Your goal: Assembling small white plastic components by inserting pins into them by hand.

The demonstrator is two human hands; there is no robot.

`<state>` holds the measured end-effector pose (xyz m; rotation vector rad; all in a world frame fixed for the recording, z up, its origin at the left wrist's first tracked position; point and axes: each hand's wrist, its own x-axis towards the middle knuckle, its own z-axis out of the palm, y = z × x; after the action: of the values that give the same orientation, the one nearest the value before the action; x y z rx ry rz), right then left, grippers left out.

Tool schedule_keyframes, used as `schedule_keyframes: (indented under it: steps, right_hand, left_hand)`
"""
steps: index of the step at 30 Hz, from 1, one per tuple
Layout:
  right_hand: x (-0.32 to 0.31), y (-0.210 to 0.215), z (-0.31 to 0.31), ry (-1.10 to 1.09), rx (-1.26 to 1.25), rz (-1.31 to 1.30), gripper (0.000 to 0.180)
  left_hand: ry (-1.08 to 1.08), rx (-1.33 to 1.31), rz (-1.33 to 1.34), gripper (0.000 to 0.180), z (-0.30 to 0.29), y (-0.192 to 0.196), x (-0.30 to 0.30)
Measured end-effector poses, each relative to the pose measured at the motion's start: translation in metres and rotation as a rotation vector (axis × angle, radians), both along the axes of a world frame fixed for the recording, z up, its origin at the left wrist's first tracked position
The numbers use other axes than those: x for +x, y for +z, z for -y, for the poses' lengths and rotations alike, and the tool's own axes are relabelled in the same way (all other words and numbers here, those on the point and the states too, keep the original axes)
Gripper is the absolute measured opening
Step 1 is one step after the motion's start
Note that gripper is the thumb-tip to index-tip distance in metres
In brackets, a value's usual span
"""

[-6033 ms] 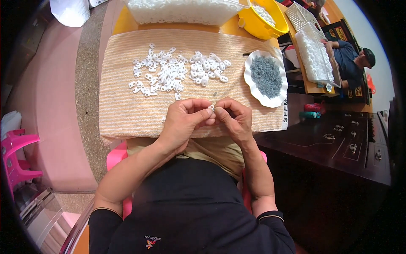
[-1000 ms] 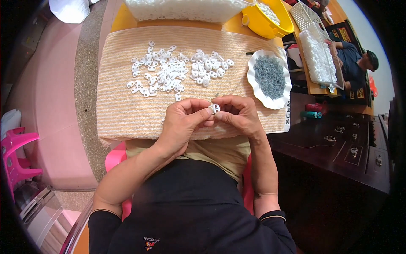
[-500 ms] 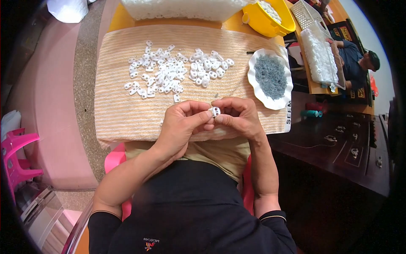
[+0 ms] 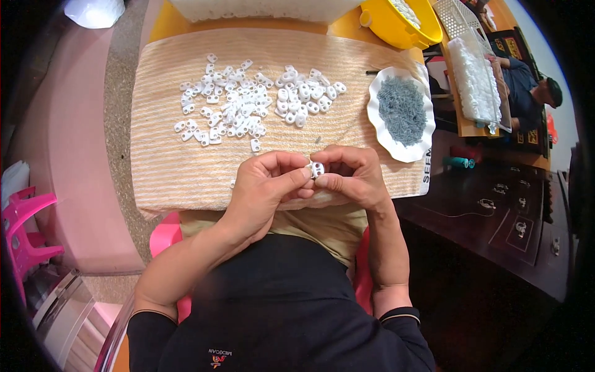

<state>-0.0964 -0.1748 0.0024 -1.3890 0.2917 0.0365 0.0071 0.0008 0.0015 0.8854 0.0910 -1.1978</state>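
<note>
Between both hands, near the towel's front edge, is a small white two-hole cord lock. My left hand pinches it from the left with thumb and fingers. My right hand grips its right side the same way; the fingertips hide part of it. Beyond the hands lies a broad pile of white two-hole plastic pieces, with a smaller pile of rounder white pieces to its right. A white scalloped plate at the right holds many small grey springs.
A striped towel covers the table. Behind it stand a translucent white bin and a yellow basket with white pieces. At far right, a person sits by a tub of white parts. A pink stool stands at left.
The view has shifted slightly. Both hands remain together on the cord lock, which is turned a little between the fingertips.
</note>
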Motion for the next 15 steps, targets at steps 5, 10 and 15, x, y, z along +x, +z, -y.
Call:
schedule_keyframes:
  steps: [5,10,15]
  right_hand:
    - [0.001,0.003,-0.001,-0.016,0.014,-0.014,0.031]
    - [0.003,0.013,-0.007,-0.058,0.089,-0.015,0.029]
    - [0.002,0.015,-0.008,-0.098,0.111,-0.006,0.028]
  left_hand:
    - [0.004,0.012,0.009,0.011,0.001,0.003,0.0]
    - [-0.017,0.004,0.026,0.012,-0.001,0.002,0.0]
    - [-0.037,0.013,-0.022,0.012,0.0,0.007,0.001]
